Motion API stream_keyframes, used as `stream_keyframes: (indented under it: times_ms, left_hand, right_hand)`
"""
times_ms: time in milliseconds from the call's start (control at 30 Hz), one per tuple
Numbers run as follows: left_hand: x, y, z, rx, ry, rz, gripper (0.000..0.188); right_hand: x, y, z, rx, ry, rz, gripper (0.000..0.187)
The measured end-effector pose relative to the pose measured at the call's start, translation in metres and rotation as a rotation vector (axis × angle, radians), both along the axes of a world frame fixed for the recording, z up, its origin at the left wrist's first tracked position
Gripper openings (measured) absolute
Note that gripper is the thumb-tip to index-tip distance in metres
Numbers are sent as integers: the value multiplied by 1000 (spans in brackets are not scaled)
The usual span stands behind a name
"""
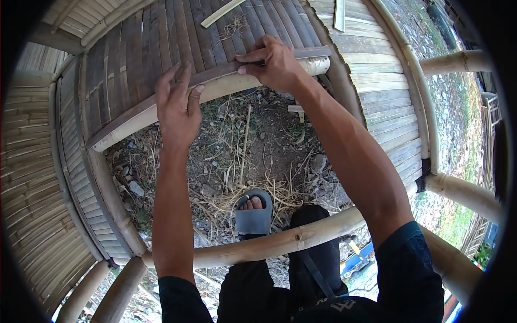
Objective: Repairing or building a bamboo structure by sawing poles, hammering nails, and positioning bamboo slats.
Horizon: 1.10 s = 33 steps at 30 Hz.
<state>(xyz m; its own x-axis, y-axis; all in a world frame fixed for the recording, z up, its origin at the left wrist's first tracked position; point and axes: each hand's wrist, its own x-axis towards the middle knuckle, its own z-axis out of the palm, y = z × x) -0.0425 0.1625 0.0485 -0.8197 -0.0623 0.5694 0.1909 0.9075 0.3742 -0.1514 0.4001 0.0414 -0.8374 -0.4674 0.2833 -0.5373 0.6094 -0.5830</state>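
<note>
A long, narrow bamboo strip (223, 70) lies along the front edge of a platform of dark bamboo slats (161, 40), above a pale bamboo beam (229, 86). My left hand (179, 105) holds the strip left of its middle, fingers over the top and thumb at the front. Farther right, my right hand (274, 63) pinches the strip between bent fingers and thumb, near its right end. The undersides of both hands are hidden.
A bamboo rail (285, 242) crosses between my body and the platform. Below lies littered ground (269, 151) with dry shavings and my sandalled foot (253, 215). A loose pale strip (222, 13) and a tangle of fibres (235, 25) lie on the slats. Slatted benches (385, 86) flank the right.
</note>
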Motion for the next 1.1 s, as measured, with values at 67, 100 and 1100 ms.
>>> stream_keyframes:
  times_ms: [67, 100, 1100]
  left_hand:
    - [-11, 16, -6, 224, -31, -145, 23]
    - [-20, 19, -10, 321, -92, -154, 21]
    - [-60, 1, -34, 199, -208, -238, 21]
  right_hand:
    - [0, -2, 1, -1, -46, -1, 34]
    - [-1, -2, 1, 2, -45, -8, 35]
    - [606, 392, -86, 950, -875, -612, 25]
